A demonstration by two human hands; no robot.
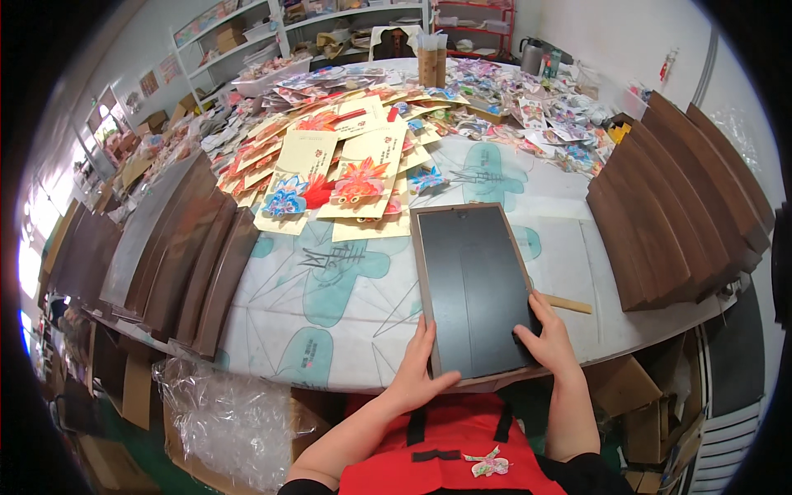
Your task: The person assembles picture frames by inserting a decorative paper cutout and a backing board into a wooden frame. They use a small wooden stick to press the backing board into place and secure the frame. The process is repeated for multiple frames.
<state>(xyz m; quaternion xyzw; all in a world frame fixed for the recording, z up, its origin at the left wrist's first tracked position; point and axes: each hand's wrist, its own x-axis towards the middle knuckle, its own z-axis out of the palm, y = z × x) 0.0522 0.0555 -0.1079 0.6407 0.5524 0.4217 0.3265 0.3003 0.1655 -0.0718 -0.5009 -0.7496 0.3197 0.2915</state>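
Left hand (pixel 417 367) flat on the near left corner of a dark framed panel (pixel 474 289), thumb across its lower edge, fingers up the left frame rail. Right hand (pixel 546 334) pressing on the near right corner, fingers spread over the dark face. Neither closed around it; both open, holding the panel down. Panel lying flat at the near edge of the table (pixel 346 330), slightly overhanging, long side running away. Thin wooden stick (pixel 569 304) just right of the right hand. Stacks of dark wood frames (pixel 676 198) at the right edge, more leaning frames (pixel 194 256) at the left edge. Further in, yellow cards with coloured paper fish (pixel 355 173) fanned out mid-table. Far edge: loose pile of colourful paper cut-outs (pixel 528 107), wooden holder (pixel 431 64).
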